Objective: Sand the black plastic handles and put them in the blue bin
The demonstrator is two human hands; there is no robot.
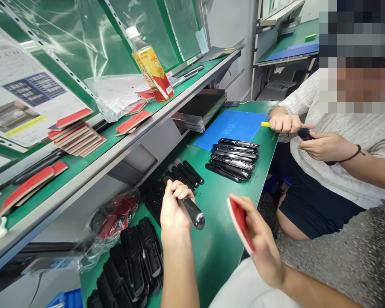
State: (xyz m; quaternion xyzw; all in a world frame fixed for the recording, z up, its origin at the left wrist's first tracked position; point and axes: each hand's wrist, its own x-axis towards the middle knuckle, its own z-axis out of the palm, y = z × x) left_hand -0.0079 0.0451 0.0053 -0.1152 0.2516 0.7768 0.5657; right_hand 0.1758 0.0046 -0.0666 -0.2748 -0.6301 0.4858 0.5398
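My left hand (177,205) is closed around a glossy black plastic handle-like piece (194,214), its rounded end pointing toward me. In my right hand (259,239) is a thin red pad with a pale edge (240,222), gripped between thumb and fingers. The pad is apart from the black piece. Beyond my left hand lie several slim black pieces (192,172) on the green tabletop (216,239). A larger pile of black plastic pieces (128,261) lies nearer, left of my left forearm.
A row of black pieces (234,158) lies before a blue mat (231,126). The shelf (115,147) holds stacked red pads (78,137) and a drink bottle (150,68). Below is a plastic bag of red pieces (115,214). A co-worker's hands (321,145) hold a yellow-ended tool and a black piece.
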